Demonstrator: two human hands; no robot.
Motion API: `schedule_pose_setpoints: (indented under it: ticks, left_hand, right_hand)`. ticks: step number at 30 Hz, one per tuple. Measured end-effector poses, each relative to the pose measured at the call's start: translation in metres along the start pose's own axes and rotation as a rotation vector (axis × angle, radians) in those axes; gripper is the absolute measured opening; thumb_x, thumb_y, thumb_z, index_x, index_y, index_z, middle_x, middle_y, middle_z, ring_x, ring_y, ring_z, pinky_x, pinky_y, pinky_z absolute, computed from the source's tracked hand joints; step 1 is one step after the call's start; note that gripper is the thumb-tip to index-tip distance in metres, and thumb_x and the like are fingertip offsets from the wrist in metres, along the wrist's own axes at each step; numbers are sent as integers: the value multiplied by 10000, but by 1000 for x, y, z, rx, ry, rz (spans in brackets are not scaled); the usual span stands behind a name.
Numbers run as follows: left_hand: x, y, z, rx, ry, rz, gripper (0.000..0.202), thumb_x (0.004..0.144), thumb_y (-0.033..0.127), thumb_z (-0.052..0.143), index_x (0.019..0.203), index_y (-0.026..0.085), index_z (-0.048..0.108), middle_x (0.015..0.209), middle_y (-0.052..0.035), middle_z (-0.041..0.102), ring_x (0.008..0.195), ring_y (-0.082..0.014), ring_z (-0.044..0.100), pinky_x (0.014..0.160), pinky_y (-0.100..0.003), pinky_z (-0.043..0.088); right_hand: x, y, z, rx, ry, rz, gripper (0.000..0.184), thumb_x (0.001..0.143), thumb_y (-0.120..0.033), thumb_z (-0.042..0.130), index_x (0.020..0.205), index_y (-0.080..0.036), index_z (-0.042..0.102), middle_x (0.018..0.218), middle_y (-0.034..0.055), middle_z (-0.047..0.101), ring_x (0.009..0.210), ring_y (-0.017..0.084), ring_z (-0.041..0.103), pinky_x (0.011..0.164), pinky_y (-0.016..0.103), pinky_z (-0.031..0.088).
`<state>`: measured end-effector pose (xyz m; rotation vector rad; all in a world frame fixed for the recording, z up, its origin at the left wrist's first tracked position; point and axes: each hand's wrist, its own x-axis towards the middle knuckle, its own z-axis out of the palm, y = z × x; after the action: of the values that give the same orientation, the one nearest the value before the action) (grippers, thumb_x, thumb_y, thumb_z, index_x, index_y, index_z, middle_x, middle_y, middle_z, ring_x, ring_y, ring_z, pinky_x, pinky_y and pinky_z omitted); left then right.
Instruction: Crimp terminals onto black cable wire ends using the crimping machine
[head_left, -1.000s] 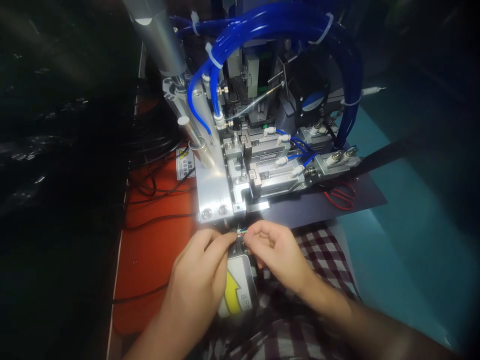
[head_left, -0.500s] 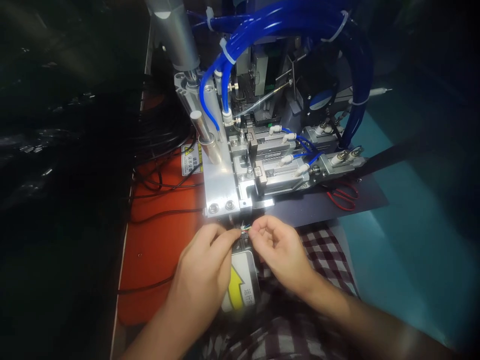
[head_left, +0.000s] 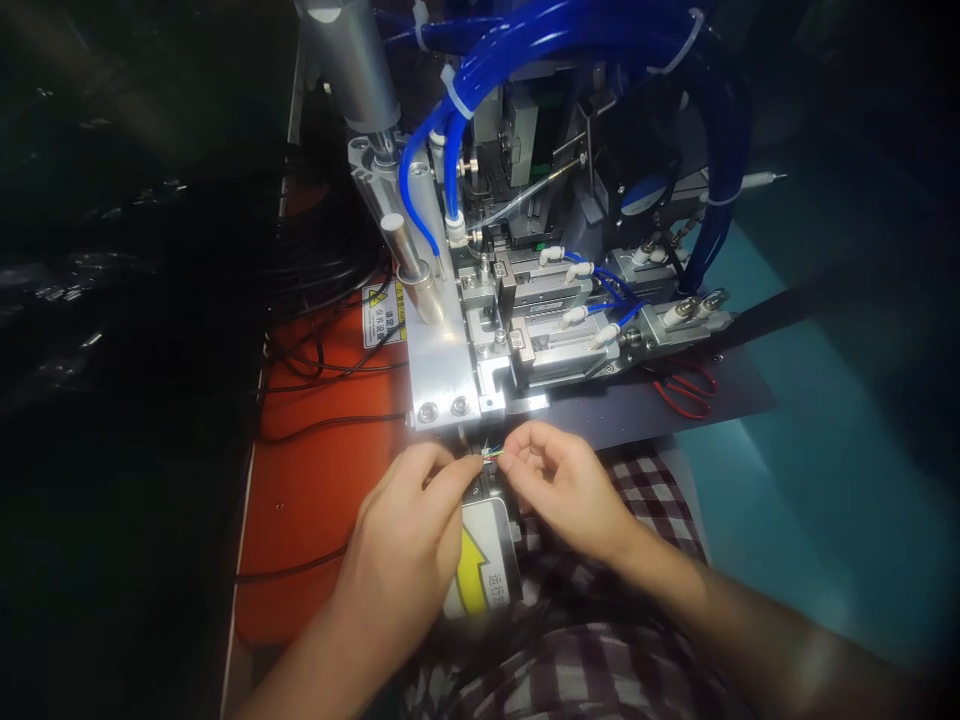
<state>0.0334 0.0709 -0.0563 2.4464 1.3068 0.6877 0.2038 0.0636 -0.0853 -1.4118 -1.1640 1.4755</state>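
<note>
Thin coloured wires (head_left: 492,454) show in the narrow gap between my two hands, just in front of the machine. My left hand (head_left: 416,530) pinches them from the left with thumb and forefinger; its fingertips hide what lies under them. From the right, my right hand (head_left: 562,485) pinches the wires' other side, its remaining fingers curled. Right behind the fingertips stands a metal pneumatic machine (head_left: 442,375). Below them lies a white plate with a yellow arrow (head_left: 476,560).
Blue air hoses (head_left: 570,35) arch over the machine. Black cables (head_left: 322,430) run across the orange surface (head_left: 300,510) on the left. A red cord (head_left: 686,395) lies on the dark plate at right. My lap in checked cloth (head_left: 656,495) is below.
My right hand has shifted slightly upward and its grip on the wires is kept. My left hand stays nearly in place.
</note>
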Motion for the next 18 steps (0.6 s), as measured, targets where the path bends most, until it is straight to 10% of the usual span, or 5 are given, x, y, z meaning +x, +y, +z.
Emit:
schedule_pose_setpoints:
  ticks: [7, 18]
  left_hand:
    - [-1, 1, 1, -1, 3, -6, 264, 853, 28, 473, 989, 78, 693, 765, -53, 554, 674, -144, 557, 590, -249, 524]
    - [-2, -1, 2, -14, -7, -26, 288, 840, 22, 461, 975, 102, 702, 764, -53, 550, 693, -152, 561, 597, -249, 527]
  right_hand:
    - [-3, -5, -5, 58, 3, 109, 107, 830, -257, 607, 792, -159, 591, 561, -53, 510, 471, 88, 488, 470, 215, 401]
    - [-1, -7, 1, -194, 126, -109, 90, 805, -204, 594, 722, -174, 578, 554, -47, 484, 489, 94, 436, 459, 221, 352]
